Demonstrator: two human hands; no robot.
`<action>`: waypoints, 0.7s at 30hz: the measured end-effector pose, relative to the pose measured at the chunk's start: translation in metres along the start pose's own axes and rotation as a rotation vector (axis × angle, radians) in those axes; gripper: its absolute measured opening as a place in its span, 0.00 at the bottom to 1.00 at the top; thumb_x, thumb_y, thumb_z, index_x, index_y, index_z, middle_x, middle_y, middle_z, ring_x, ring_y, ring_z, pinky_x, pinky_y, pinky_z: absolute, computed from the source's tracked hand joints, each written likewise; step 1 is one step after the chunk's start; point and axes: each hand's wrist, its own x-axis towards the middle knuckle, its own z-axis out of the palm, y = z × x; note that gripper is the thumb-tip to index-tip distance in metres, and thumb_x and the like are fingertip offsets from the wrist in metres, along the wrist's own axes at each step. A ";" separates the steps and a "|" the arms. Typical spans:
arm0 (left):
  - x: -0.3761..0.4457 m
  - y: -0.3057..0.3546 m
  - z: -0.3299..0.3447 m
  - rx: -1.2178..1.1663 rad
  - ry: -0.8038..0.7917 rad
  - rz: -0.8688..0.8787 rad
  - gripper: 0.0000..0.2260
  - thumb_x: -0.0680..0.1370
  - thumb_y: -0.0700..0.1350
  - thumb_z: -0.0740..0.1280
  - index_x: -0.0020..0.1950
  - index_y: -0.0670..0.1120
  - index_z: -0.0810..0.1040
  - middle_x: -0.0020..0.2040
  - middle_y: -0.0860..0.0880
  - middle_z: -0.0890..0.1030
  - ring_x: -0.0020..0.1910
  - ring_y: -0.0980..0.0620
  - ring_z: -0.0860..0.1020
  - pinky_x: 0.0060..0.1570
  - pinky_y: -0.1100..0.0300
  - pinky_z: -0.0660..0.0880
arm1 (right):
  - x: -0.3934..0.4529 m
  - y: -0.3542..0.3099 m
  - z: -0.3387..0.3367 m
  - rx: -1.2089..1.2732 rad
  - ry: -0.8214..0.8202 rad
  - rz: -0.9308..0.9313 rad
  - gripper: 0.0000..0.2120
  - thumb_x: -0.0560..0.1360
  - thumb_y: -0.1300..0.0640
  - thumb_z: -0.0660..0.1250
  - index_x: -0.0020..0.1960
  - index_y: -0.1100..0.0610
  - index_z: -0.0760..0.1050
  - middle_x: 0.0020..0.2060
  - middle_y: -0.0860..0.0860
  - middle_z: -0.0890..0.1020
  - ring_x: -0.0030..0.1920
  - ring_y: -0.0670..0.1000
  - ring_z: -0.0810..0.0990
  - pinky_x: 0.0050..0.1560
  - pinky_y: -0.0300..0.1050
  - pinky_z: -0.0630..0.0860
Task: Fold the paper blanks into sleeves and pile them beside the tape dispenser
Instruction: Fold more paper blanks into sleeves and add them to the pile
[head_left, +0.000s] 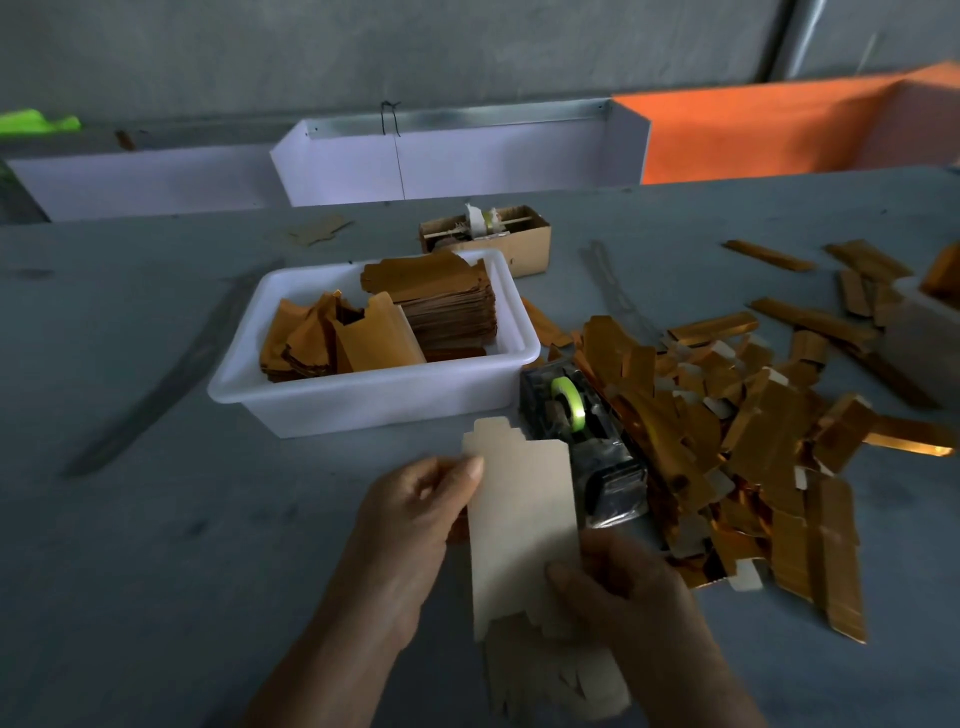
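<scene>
This looks like a small workshop where people make paper things by hand. The big grey worktop is bare and scuffed, with dark marks on it. A white plastic tub sits on it, full of stacked gold paper blanks. Next to it is a tape dispenser with a green roll. A big messy pile of folded gold sleeves lies beside that. An open cardboard box stands farther back. Behind the worktop are white boards, an orange board and a plain grey wall.
</scene>
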 end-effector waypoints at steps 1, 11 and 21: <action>-0.001 0.001 0.001 -0.040 -0.018 -0.007 0.17 0.68 0.58 0.69 0.44 0.45 0.82 0.44 0.43 0.84 0.48 0.42 0.82 0.52 0.47 0.78 | -0.001 -0.002 0.000 0.090 -0.029 0.029 0.08 0.71 0.63 0.70 0.48 0.54 0.81 0.39 0.50 0.85 0.41 0.49 0.84 0.41 0.41 0.80; -0.012 -0.014 0.014 0.050 -0.048 -0.054 0.13 0.69 0.45 0.76 0.53 0.50 0.81 0.44 0.53 0.86 0.44 0.55 0.83 0.45 0.59 0.76 | -0.008 -0.011 0.000 0.255 -0.112 0.016 0.05 0.73 0.66 0.66 0.44 0.60 0.81 0.35 0.54 0.84 0.34 0.48 0.81 0.34 0.39 0.77; -0.013 -0.015 0.021 0.086 -0.030 -0.056 0.13 0.67 0.47 0.76 0.51 0.51 0.81 0.42 0.54 0.85 0.42 0.57 0.83 0.41 0.61 0.76 | -0.007 -0.009 -0.002 0.008 0.039 -0.132 0.11 0.70 0.61 0.71 0.48 0.48 0.75 0.33 0.47 0.81 0.34 0.44 0.80 0.35 0.38 0.75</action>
